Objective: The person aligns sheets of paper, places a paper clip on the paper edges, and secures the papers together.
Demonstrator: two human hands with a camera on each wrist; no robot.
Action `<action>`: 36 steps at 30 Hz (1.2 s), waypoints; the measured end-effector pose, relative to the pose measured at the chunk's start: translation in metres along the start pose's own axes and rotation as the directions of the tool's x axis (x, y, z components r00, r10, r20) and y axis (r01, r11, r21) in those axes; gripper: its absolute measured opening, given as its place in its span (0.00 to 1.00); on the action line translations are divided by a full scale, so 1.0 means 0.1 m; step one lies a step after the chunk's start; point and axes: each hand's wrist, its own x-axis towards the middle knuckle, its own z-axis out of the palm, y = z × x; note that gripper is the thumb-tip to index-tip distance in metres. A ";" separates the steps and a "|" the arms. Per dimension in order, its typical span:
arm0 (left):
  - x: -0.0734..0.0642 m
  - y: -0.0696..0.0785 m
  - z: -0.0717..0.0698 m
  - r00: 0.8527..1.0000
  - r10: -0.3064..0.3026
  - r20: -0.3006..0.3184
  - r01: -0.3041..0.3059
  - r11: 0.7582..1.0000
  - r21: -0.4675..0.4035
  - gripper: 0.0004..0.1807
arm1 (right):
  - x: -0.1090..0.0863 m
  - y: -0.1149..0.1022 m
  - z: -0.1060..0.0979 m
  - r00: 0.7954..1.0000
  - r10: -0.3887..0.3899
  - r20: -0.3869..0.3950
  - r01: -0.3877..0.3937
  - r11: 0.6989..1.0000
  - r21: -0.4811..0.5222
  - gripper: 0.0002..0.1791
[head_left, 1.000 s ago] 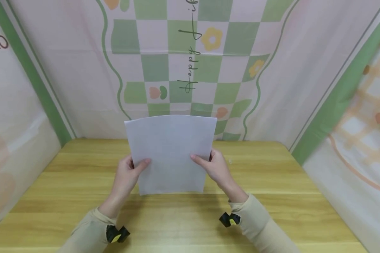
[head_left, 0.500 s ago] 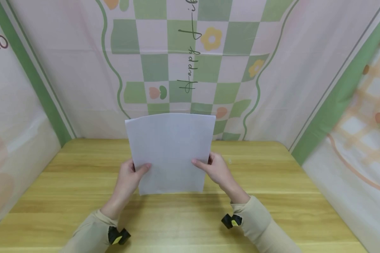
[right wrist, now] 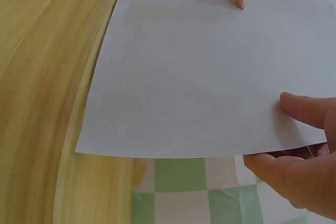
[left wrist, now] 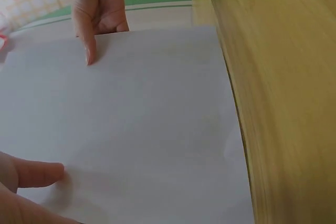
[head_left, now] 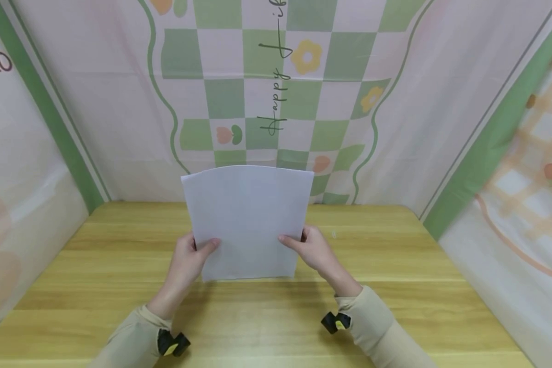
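White paper, slightly bowed, is pinched at opposite edges by the left hand and right hand, probably to hold it upright and level.

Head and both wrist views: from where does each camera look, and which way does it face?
Head: on the head, facing forward-down at the paper; left fingers, right fingers and both sleeves show.
Left wrist: worn there, facing rightward over the paper; left fingers near, right beyond.
Right wrist: worn there, facing leftward over it; right fingers near, left beyond.
Both wrist views share paper and table.
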 end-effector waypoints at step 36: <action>0.01 -0.23 -0.06 0.993 0.021 0.116 -0.026 0.999 0.047 0.23 | 0.02 0.22 -0.03 0.989 0.032 0.146 0.006 0.967 -0.254 0.09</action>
